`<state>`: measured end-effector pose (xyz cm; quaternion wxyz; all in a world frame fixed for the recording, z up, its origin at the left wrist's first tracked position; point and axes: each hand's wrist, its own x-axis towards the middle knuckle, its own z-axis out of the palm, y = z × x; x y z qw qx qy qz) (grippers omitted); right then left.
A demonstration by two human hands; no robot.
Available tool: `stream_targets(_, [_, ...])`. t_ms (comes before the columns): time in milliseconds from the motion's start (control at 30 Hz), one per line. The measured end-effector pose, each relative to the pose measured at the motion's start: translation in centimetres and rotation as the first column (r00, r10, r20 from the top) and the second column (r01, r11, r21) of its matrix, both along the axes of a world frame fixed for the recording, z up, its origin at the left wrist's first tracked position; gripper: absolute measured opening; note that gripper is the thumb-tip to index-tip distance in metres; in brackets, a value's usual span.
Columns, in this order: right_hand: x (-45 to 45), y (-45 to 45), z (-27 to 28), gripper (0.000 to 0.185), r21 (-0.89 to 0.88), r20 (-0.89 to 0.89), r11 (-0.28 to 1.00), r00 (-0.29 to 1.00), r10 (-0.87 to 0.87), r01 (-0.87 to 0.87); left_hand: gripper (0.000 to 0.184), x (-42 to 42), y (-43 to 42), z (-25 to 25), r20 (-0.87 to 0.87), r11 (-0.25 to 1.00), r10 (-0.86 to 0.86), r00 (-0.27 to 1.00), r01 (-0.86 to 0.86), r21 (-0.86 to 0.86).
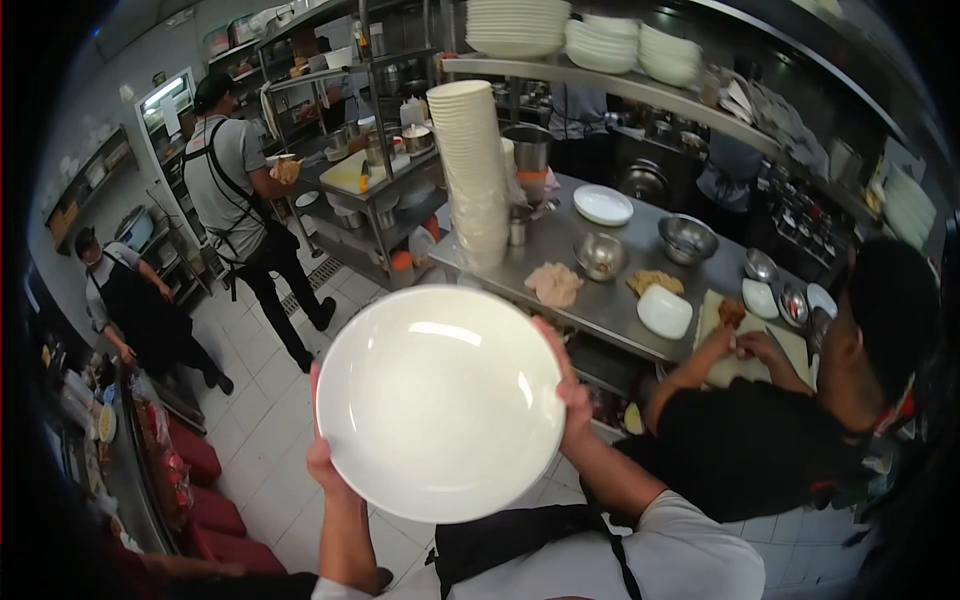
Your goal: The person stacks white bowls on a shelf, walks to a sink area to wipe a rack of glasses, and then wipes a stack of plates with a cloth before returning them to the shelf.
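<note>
A large round white plate (440,405) with a raised rim is held up in front of me, its inside facing the camera and showing nothing on it. My left hand (325,465) grips the plate's left edge, some of its fingers hidden behind the rim. On the opposite edge, my right hand (570,390) is closed round the rim, fingers partly behind it. Beyond the plate a tall stack of white containers (470,170), wrapped in plastic low down, stands at the corner of the steel counter (625,300).
At the right a co-worker (760,430) handles food on a cutting board (790,350). Metal bowls (688,238) and small white plates (603,205) sit on the counter. A shelf (640,85) above holds stacked plates. Two people (225,180) stand at the left.
</note>
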<state>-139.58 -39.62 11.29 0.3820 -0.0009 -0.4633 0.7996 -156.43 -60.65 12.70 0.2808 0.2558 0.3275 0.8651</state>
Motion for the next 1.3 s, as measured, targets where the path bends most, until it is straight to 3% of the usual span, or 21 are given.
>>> stream_targets(67, [-3.9,3.4,5.1,0.102,0.028,-0.058,0.994,0.993,-0.104,0.106,0.106,-4.7,4.7,5.0,-0.184,0.999,-0.019,0.983,0.028,0.046])
stream_targets(133, [-6.7,7.8,9.9,0.098,0.178,-0.128,0.95,0.963,-0.238,0.258,0.103,-9.4,9.7,9.8,-0.383,0.998,0.024,0.923,0.004,0.07])
stream_targets(200, [-8.6,11.5,16.4,0.085,0.271,-0.256,0.913,0.937,-0.238,0.306,0.094,-12.7,15.0,15.7,-0.46,0.986,0.036,0.887,0.045,0.164])
stream_targets(267, [-10.0,15.2,22.9,0.07,0.246,-0.305,0.9,0.91,-0.28,0.36,0.076,-16.7,20.3,21.5,-0.384,0.925,-0.091,0.919,0.221,0.309])
stream_targets(300, [-10.6,16.7,26.1,0.06,0.193,-0.318,0.942,0.926,-0.204,0.274,0.069,-17.3,22.7,24.7,-0.317,0.906,-0.163,0.934,0.269,0.328])
stream_targets(333, [-11.3,18.1,29.6,0.05,0.238,-0.283,0.867,0.885,-0.369,0.438,0.064,-18.8,25.1,27.3,-0.343,0.91,-0.159,0.926,0.273,0.314])
stream_targets(367, [-11.7,20.7,32.4,0.045,0.264,-0.222,0.916,0.943,-0.246,0.301,0.053,-20.0,27.2,29.7,-0.369,0.869,-0.288,0.884,0.403,0.287])
stream_targets(400, [-12.7,23.7,35.0,0.042,0.283,-0.317,0.941,0.944,-0.089,0.184,0.044,-22.3,30.0,32.1,-0.495,0.824,-0.346,0.797,0.51,0.245])
stream_targets(433, [-13.2,24.7,37.4,0.034,0.344,-0.271,0.91,0.952,-0.14,0.232,0.045,-26.0,33.3,34.2,-0.724,0.576,-0.507,0.467,0.809,0.118])
stream_targets(467, [-13.8,27.2,38.8,0.034,0.346,-0.263,0.914,0.957,-0.121,0.21,0.044,-24.0,34.5,35.6,-0.538,0.879,-0.223,0.813,0.407,0.249])
stream_targets(533, [-15.1,32.3,41.7,0.035,0.356,-0.238,0.921,0.969,-0.072,0.156,0.048,-22.0,37.7,38.1,-0.496,0.859,-0.272,0.825,0.441,0.262])
stream_targets(600, [-16.1,33.3,43.3,0.036,0.336,-0.217,0.927,0.971,-0.097,0.168,0.044,-20.4,40.2,39.5,-0.564,0.819,-0.327,0.759,0.524,0.231])
stream_targets(933, [-21.2,43.0,47.0,0.048,0.302,-0.108,0.928,0.975,-0.196,0.22,0.047,-27.9,53.1,45.0,-0.46,0.795,-0.434,0.775,0.57,0.21])
stream_targets(1033, [-22.4,41.3,46.1,0.056,0.394,-0.026,0.81,0.886,-0.462,0.434,0.052,-28.7,54.6,45.1,-0.412,0.843,-0.443,0.796,0.526,0.11])
stream_targets(1133, [-24.2,43.0,46.8,0.062,0.396,-0.017,0.793,0.867,-0.498,0.463,0.059,-31.3,58.1,46.2,-0.377,0.819,-0.473,0.797,0.555,0.146])
stream_targets(1300, [-26.4,46.8,48.0,0.068,0.243,0.006,0.894,0.921,-0.39,0.377,0.063,-34.2,62.4,46.7,-0.299,0.766,-0.573,0.763,0.629,0.135])
